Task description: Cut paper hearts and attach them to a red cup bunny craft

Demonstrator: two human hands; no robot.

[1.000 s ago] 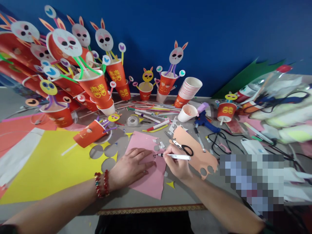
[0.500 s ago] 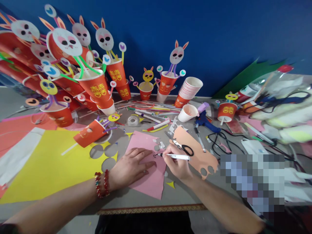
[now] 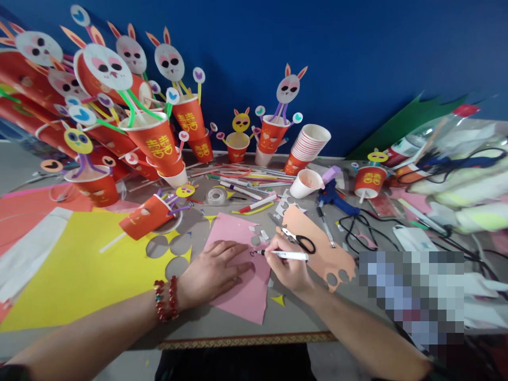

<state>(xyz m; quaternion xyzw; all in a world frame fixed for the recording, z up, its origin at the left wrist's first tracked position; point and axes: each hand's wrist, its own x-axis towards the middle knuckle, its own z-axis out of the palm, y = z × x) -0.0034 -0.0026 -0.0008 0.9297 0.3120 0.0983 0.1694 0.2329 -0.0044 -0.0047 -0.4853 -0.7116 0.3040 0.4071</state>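
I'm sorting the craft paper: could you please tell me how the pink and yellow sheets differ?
The yellow sheet looks larger than the pink sheet. The left hand rests on the pink sheet; a red cup lies partly on the yellow sheet. The pink sheet bears a dark drawn line, while the yellow sheet has round cut-outs. Both lie on the table.

Left hand (image 3: 214,271) lies flat — right hand (image 3: 290,269) pinches tightly.

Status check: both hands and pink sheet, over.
Left hand flat on pink sheet. Right hand holding white marker, tip at small dark mark. Scissors close beyond right hand.
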